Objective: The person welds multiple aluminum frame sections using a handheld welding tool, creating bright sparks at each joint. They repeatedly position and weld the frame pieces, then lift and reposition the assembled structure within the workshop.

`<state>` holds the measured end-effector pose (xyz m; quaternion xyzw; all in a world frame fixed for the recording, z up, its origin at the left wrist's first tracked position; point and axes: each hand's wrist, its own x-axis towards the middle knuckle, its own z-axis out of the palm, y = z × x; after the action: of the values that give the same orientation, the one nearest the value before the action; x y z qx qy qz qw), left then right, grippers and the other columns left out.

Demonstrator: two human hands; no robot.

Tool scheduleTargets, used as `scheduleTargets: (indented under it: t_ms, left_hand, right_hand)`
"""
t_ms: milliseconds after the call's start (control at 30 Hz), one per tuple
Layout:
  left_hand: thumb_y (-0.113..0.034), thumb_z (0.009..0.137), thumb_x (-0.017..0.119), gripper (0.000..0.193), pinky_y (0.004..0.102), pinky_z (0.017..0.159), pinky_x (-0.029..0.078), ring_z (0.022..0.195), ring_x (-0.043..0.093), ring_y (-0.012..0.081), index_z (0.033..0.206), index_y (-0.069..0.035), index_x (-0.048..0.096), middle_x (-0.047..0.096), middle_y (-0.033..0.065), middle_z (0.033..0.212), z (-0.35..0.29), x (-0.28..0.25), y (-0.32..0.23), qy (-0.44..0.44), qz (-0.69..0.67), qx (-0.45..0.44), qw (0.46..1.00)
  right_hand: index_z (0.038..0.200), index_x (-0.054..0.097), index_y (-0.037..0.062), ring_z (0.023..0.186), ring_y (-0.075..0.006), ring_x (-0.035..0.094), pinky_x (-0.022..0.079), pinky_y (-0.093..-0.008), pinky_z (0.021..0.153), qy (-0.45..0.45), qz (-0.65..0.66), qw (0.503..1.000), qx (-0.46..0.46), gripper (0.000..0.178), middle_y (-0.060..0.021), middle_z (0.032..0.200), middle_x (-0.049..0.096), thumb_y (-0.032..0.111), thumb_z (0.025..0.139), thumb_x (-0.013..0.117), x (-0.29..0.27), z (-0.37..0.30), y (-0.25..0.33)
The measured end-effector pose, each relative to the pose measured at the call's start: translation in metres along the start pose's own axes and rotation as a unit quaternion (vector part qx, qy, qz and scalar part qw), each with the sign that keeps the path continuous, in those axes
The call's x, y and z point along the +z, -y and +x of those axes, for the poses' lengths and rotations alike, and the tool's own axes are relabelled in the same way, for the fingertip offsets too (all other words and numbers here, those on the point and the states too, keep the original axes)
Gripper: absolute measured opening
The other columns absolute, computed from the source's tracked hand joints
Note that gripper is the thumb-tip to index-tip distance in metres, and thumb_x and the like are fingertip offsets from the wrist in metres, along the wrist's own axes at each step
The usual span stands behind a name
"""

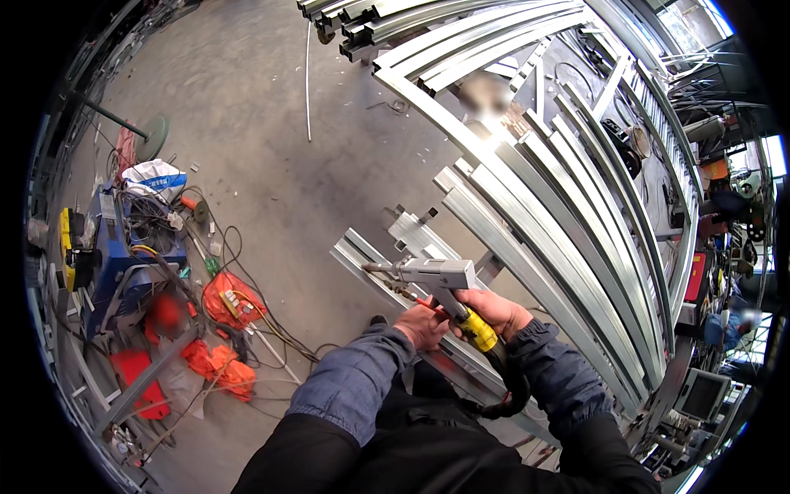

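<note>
A welding gun point(438, 270) with a grey boxy body, long nozzle and yellow-taped handle lies across the middle, its nozzle pointing left over a silver metal channel point(352, 247). My right hand point(504, 314) is wrapped round its handle from the right. A thick black cable point(512, 383) hangs from the handle's lower end. Just left of the handle, my left hand point(421, 327) is closed, with a thin red stick-like piece point(431, 308) at its fingers. Its exact kind does not show. The palm side of the left hand is hidden.
Long silver metal profiles point(559, 222) lie in rows on the right, with more stacked at the far side point(411, 25). On the left floor are a blue machine point(123, 272), an orange bag point(232, 300) with a power strip, and loose cables. A bright glare point(494, 128) shows among the profiles.
</note>
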<state>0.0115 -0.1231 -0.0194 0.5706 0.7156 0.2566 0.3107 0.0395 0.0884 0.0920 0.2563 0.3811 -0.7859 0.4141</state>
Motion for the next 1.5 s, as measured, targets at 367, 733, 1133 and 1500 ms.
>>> scheduleTargets:
  t_ms: [367, 733, 1133, 1500]
  left_hand:
    - [-0.049, 0.083, 0.089, 0.057, 0.0393, 0.126, 0.041, 0.142, 0.058, 0.0277, 0.131, -0.025, 0.07, 0.064, 0.0046, 0.142, 0.008, -0.021, -0.016, 0.069, 0.152, -0.002, 0.986]
    - [-0.052, 0.085, 0.087, 0.062, 0.0454, 0.13, 0.036, 0.147, 0.054, 0.03, 0.135, -0.021, 0.069, 0.065, 0.0036, 0.144, 0.014, -0.024, -0.022, 0.133, 0.179, -0.015, 0.975]
    - [-0.052, 0.085, 0.087, 0.061, 0.041, 0.127, 0.039, 0.147, 0.054, 0.027, 0.136, -0.024, 0.07, 0.064, 0.0034, 0.145, 0.01, -0.025, -0.024, 0.101, 0.196, -0.005, 0.975]
    - [-0.053, 0.085, 0.088, 0.06, 0.038, 0.126, 0.041, 0.146, 0.055, 0.0262, 0.134, -0.023, 0.069, 0.064, 0.0031, 0.147, 0.012, -0.037, -0.031, 0.126, 0.16, -0.027, 0.979]
  right_hand:
    - [0.138, 0.067, 0.0015, 0.081, -0.0207, 0.077, 0.064, -0.033, 0.068, 0.085, 0.071, 0.993, 0.027, 0.054, -0.0163, 0.119, 0.079, 0.049, 0.117, 0.053, -0.035, 0.023, 0.001]
    - [0.144, 0.064, 0.0031, 0.078, -0.02, 0.076, 0.063, -0.0318, 0.069, 0.095, 0.041, 0.994, 0.031, 0.054, -0.0184, 0.124, 0.078, 0.048, 0.119, 0.046, -0.04, 0.027, 0.002]
    - [0.145, 0.063, 0.0031, 0.078, -0.0191, 0.075, 0.063, -0.0326, 0.07, 0.092, 0.034, 0.995, 0.026, 0.054, -0.0169, 0.118, 0.079, 0.047, 0.119, 0.046, -0.036, 0.021, 0.003]
    - [0.145, 0.064, 0.0058, 0.077, -0.0163, 0.075, 0.064, -0.0306, 0.069, 0.086, 0.032, 0.995, 0.032, 0.049, -0.0134, 0.116, 0.079, 0.044, 0.119, 0.046, -0.038, 0.016, -0.002]
